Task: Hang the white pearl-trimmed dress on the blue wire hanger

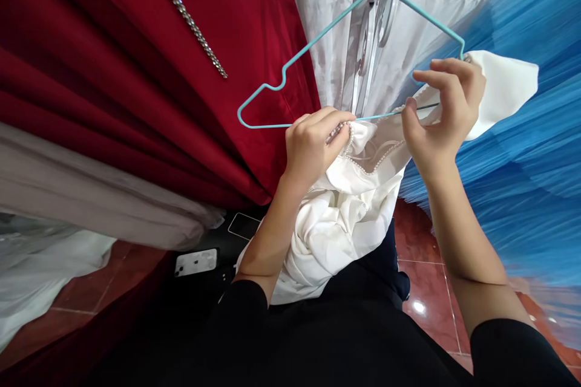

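A white dress [331, 224] with a pearl-beaded neckline lies bunched over my lap and rises toward a turquoise hanger [333, 23]. The right end of the hanger runs into the dress's white sleeve, while its left end is bare. My left hand [313, 142] is closed on the beaded edge, close to the hanger's lower bar. On the other side, my right hand [447, 112] is at the sleeve side of the neckline, thumb and fingers apart and curved. The right fingertips are near the hanger and fabric; part of the bar is hidden behind that hand.
Red fabric [218, 109] with a rhinestone trim [186, 15] hangs at left, blue tulle [521, 193] at right. White fabric [422, 6] and a metal rack [358, 36] stand behind. Two phones, one white-backed [196, 262], lie on a black surface at lower left.
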### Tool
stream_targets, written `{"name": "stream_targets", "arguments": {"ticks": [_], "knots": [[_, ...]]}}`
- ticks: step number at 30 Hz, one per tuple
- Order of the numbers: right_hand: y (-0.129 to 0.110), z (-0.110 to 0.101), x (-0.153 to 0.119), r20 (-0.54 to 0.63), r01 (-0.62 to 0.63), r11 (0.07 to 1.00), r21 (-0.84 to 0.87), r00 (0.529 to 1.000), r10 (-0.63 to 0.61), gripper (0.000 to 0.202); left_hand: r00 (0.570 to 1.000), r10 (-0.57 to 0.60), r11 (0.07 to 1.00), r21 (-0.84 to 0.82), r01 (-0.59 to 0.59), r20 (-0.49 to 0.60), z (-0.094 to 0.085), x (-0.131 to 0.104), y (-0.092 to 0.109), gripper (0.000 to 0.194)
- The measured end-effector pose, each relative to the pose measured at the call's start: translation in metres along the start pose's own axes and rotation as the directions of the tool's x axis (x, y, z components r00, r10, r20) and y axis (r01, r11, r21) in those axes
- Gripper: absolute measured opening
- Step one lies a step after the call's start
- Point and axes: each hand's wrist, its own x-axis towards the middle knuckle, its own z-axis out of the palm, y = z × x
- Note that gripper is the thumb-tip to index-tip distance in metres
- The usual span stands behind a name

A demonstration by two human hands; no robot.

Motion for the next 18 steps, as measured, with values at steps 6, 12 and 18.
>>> {"name": "stream_targets", "arguments": {"ticks": [6, 12, 18], "knots": [[0.022, -0.010, 0.005, -0.200, 0.088, 0.994, -0.060, 0.975, -0.098, 0.045, 1.000, -0.014, 1.000, 0.023, 0.014, 0.025, -0.006, 0.000, -0.003, 0.018], [0.040, -0.021, 0.025, 0.013, -0.079, 0.993, -0.085, 0.997, 0.080, 0.039, 1.000, -0.001, 0.998, 0.055, 0.000, 0.019, -0.010, 0.000, -0.008, 0.018], [0.042, -0.041, 0.037, 0.027, -0.161, 0.980, -0.118, 0.986, 0.165, 0.025, 0.999, 0.039, 0.999, 0.008, -0.039, 0.008, -0.010, 0.000, -0.013, 0.017]]}}
